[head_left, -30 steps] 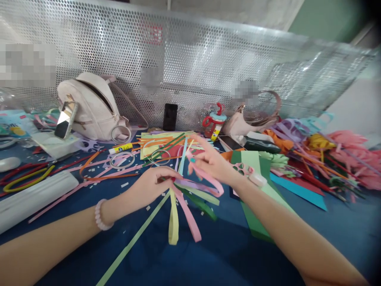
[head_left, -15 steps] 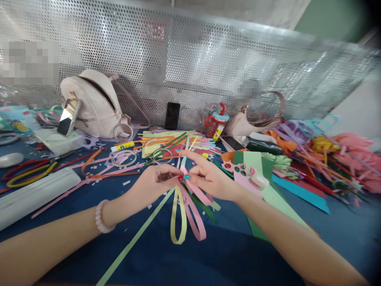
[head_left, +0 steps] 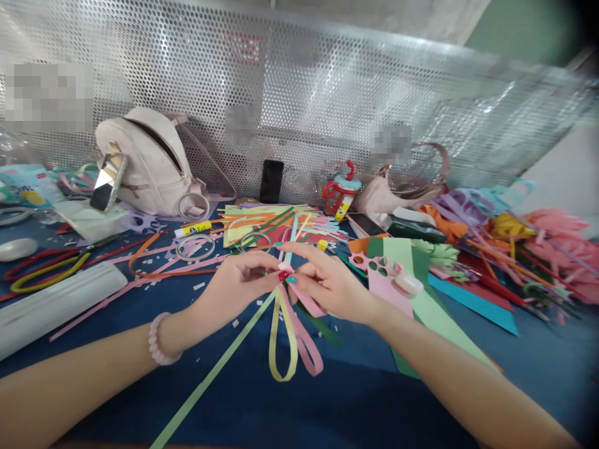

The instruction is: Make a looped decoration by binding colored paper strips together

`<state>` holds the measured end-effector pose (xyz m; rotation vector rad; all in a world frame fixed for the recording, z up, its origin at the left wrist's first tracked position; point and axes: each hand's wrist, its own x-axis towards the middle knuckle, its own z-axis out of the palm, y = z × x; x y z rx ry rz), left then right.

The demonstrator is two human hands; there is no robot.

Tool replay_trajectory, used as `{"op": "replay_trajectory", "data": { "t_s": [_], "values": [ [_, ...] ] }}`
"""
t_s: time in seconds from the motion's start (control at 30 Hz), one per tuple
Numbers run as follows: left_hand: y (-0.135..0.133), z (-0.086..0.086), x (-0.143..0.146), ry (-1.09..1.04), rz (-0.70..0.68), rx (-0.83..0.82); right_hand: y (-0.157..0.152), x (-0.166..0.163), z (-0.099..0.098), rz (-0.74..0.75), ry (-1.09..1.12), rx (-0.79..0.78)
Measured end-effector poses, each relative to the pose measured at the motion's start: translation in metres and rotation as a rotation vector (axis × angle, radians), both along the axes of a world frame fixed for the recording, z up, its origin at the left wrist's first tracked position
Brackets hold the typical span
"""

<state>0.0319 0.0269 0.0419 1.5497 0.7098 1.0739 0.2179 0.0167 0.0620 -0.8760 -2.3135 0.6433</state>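
My left hand [head_left: 243, 280] pinches the gathered ends of several coloured paper strips [head_left: 290, 330] just above the blue table. A yellow loop and a pink loop hang down from the pinch, and a light green strip [head_left: 210, 374] trails toward the near left. My right hand [head_left: 322, 280] meets the left at the same spot, thumb and forefinger closed on a pink strip end, the other fingers spread. A pink bead bracelet [head_left: 159, 340] sits on my left wrist.
Blue table [head_left: 327, 399] littered with paper strips and scraps. Pale backpack [head_left: 145, 162], black phone [head_left: 271, 181] and a red-topped bottle [head_left: 341, 190] stand by the perforated metal screen. Glue stick [head_left: 191, 229], tape rings, green and pink sheets [head_left: 412, 293], heaps of paper curls at right.
My right hand has come back from the right and bent the pink strip into a loop, bringing its end to the pinch in my left hand. The yellow strip has also become a loop.
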Motion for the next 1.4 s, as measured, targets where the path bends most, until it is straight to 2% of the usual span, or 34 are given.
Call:
{"op": "replay_trajectory", "data": {
  "t_s": [0.1, 0.27, 0.33, 0.5, 0.73, 0.9, 1.0, 1.4],
  "values": [
    [-0.001, 0.001, -0.002, 0.035, 0.039, 0.045, -0.002, -0.002, -0.003, -0.074, -0.027, 0.122],
    [-0.002, 0.004, -0.002, 0.119, 0.069, 0.095, -0.001, -0.001, -0.006, -0.162, -0.025, 0.595],
    [-0.002, 0.004, -0.002, 0.138, 0.065, 0.117, -0.001, 0.0, -0.006, -0.142, -0.029, 0.686],
    [-0.003, 0.001, -0.002, 0.155, 0.094, 0.209, -0.001, -0.002, -0.002, -0.146, -0.028, 0.698],
    [-0.007, 0.002, -0.003, 0.287, 0.187, 0.463, -0.002, -0.003, -0.002, -0.136, -0.053, 0.679],
    [-0.009, 0.003, -0.005, 0.363, 0.213, 0.593, -0.005, -0.002, 0.004, -0.116, -0.162, 0.761],
    [-0.009, 0.003, -0.005, 0.39, 0.206, 0.626, -0.006, -0.001, 0.008, -0.1, -0.226, 0.789],
    [-0.011, 0.005, -0.005, 0.369, 0.157, 0.622, -0.004, 0.003, 0.01, -0.062, -0.228, 0.677]
  ]
}}
